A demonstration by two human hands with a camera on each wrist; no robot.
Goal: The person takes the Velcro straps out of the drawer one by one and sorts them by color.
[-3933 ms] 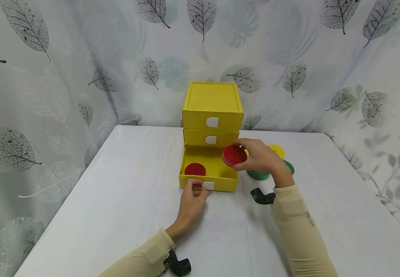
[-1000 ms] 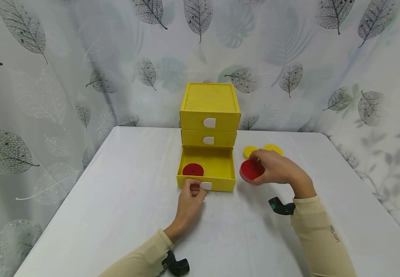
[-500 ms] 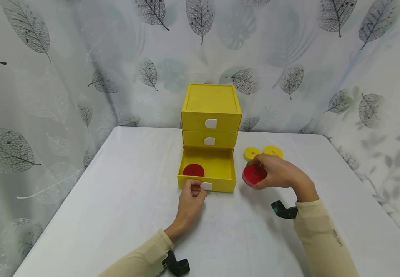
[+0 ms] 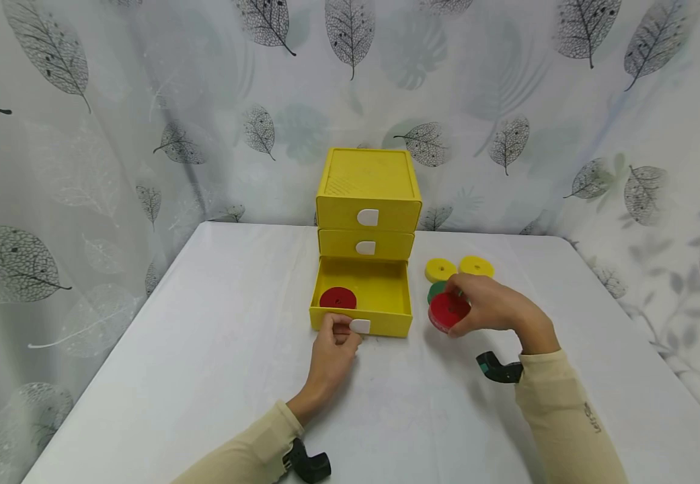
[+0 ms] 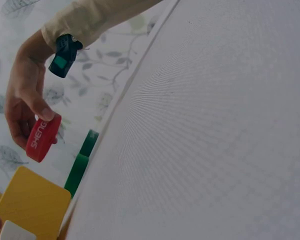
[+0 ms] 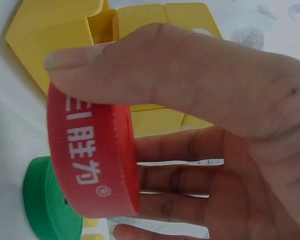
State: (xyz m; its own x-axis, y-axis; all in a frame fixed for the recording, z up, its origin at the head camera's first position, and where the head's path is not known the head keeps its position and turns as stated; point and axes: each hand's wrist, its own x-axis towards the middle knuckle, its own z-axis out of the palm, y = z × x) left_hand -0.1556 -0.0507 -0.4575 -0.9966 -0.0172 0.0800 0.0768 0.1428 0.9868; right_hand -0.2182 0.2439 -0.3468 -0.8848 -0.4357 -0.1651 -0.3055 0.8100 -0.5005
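My right hand (image 4: 497, 306) pinches a red roll of tape (image 4: 448, 312) between thumb and fingers, in the air to the right of the open drawer. White lettering shows on the roll's (image 6: 90, 155) fabric-like side in the right wrist view. The yellow drawer (image 4: 392, 324) is the bottom one of a small cabinet and is pulled out. My left hand (image 4: 331, 353) grips its front edge beside the white tab (image 4: 360, 326); its fingertips are partly hidden. Another red roll (image 4: 338, 298) lies in the drawer's left part.
The yellow cabinet (image 4: 370, 176) stands at the back, its two upper drawers shut. Two yellow rolls (image 4: 440, 269) lie right of it. Two green rolls (image 5: 77, 173) show in the left wrist view, mostly covered by my right hand in the head view.
My right hand has carried the red roll from over the drawer to the right and towards me, drifting slightly lower in the last half second. The left hand has stayed at the drawer front.
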